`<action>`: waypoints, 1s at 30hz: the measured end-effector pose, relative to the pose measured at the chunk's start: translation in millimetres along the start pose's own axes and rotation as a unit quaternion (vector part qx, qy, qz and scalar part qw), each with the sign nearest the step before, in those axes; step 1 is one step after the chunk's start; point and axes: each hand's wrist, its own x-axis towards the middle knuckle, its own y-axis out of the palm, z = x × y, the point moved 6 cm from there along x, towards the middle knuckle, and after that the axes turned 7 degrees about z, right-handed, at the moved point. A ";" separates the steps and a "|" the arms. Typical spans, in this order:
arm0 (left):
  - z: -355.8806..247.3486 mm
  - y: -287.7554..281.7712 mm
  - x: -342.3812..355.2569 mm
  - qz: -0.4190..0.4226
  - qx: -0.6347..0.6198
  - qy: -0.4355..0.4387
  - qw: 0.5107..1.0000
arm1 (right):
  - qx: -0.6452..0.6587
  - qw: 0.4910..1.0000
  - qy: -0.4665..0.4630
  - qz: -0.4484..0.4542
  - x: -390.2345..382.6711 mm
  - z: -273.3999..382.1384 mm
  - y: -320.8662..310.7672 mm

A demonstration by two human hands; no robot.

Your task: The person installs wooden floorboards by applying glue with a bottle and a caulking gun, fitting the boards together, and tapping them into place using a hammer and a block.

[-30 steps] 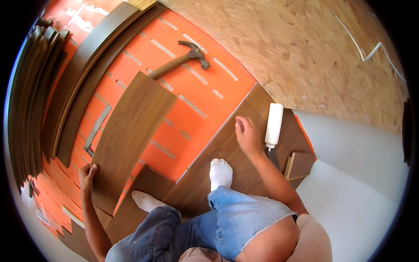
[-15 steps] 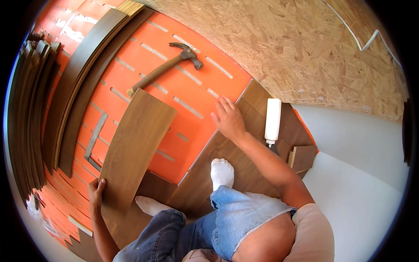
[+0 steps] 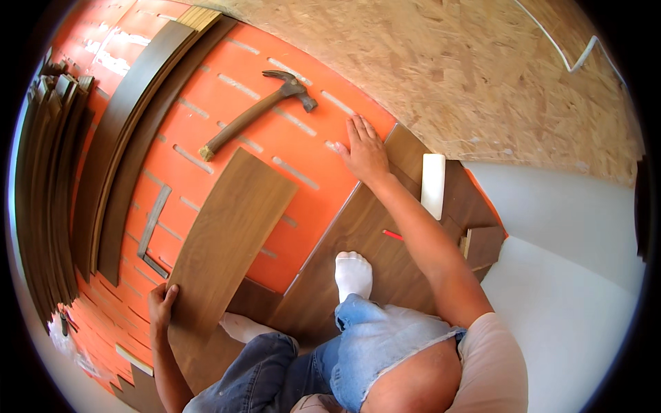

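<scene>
Orange underlay (image 3: 327,199); brown plank (image 3: 231,234) over it, left of laid flooring (image 3: 358,220). Hammer (image 3: 255,117) on underlay, beyond plank's far end. Left hand (image 3: 162,306) grips plank's left edge. Right hand (image 3: 368,153) empty, fingers extended, at underlay's right edge. Thin red stick (image 3: 392,235) beside right forearm (image 3: 434,241).

Downward fisheye view from head height
</scene>
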 end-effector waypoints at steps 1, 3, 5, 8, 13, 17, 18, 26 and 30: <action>6.3 -0.7 -2.3 -0.004 -0.004 -0.004 1.000 | 0.002 1.000 -0.004 -0.002 2.1 3.4 1.3; 8.3 4.6 0.0 0.006 0.000 -0.002 1.000 | 0.002 1.000 -0.019 -0.002 4.2 10.3 -0.8; -14.4 3.6 3.3 -0.002 0.033 -0.003 0.999 | 0.026 0.999 -0.031 -0.031 -6.1 8.2 -17.0; -22.8 1.5 9.2 -0.001 0.055 -0.019 0.998 | 0.168 0.984 0.000 -0.053 -40.1 31.6 -26.3; -58.9 21.8 26.0 0.028 0.071 -0.016 0.997 | 0.487 0.858 0.165 0.010 -127.3 78.6 11.0; -97.9 50.2 35.5 0.045 0.073 -0.016 0.996 | 0.691 0.677 0.236 0.090 -169.6 122.0 42.4; -99.5 53.7 35.8 0.039 0.072 -0.017 0.996 | 0.702 0.670 0.191 0.149 -162.5 132.6 38.3; -97.2 33.5 44.8 0.034 0.072 -0.010 0.997 | 0.727 0.636 0.114 0.234 -125.9 144.8 23.2; -73.3 -0.8 38.0 -0.001 0.100 -0.034 0.994 | 0.689 0.662 0.060 0.287 -104.7 163.7 21.3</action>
